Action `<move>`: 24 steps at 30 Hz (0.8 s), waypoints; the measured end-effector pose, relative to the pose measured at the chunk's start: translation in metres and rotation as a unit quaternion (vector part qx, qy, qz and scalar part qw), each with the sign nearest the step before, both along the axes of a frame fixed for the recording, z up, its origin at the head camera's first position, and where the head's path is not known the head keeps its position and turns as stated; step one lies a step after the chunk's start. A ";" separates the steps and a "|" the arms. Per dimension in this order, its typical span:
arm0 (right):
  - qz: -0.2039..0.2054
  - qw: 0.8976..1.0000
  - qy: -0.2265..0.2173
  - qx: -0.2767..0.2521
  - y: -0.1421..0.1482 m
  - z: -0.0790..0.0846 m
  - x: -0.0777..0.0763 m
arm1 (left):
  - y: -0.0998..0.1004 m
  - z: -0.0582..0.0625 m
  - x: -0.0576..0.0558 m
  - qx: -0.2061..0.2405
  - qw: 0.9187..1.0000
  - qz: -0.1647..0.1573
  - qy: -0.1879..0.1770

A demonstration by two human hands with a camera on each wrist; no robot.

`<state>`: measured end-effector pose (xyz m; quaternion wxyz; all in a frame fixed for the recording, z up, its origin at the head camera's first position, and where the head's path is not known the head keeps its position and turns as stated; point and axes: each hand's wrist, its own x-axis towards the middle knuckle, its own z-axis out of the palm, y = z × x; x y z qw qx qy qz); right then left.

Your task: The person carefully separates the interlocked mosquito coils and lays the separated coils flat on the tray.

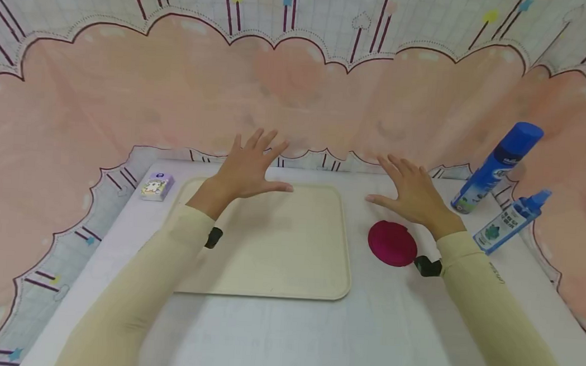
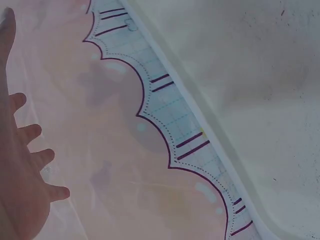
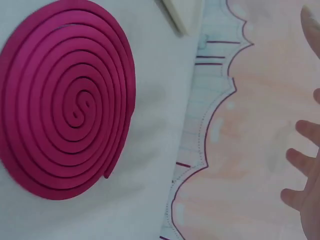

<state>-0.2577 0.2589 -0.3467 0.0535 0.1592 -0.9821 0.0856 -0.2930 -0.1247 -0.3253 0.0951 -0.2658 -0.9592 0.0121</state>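
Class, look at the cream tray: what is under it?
The white tabletop shows around the tray, so it probably continues beneath. Whatever the tray covers cannot be seen; the left sleeve also hides the tray's near left corner.

The mosquito coil is magenta, flat and round. Two closely nested spirals wind about an S-shaped centre. The coil lies flat on the desk, to the right of the tray and apart from it. The tray is cream-coloured and rectangular, with rounded corners and a raised rim; it rests flat.
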 end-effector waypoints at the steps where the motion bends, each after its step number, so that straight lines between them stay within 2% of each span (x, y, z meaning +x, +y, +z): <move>1: 0.000 1.000 -0.002 -0.001 0.002 0.000 0.003 | 0.001 0.000 0.002 0.005 1.000 -0.004 0.001; 6: -0.008 1.000 -0.023 0.005 0.011 -0.002 0.015 | 0.002 -0.001 0.011 0.024 1.000 -0.016 0.006; 11: -0.009 0.999 -0.046 0.007 0.021 -0.011 0.024 | 0.002 -0.005 0.022 0.055 0.998 -0.021 -0.010; 16: -0.023 0.996 -0.082 0.000 0.029 -0.020 0.030 | 0.006 -0.011 0.029 0.080 0.996 -0.040 -0.018; 24: -0.038 0.988 -0.146 -0.006 0.037 -0.042 0.033 | 0.014 -0.024 0.039 0.084 0.995 -0.052 -0.020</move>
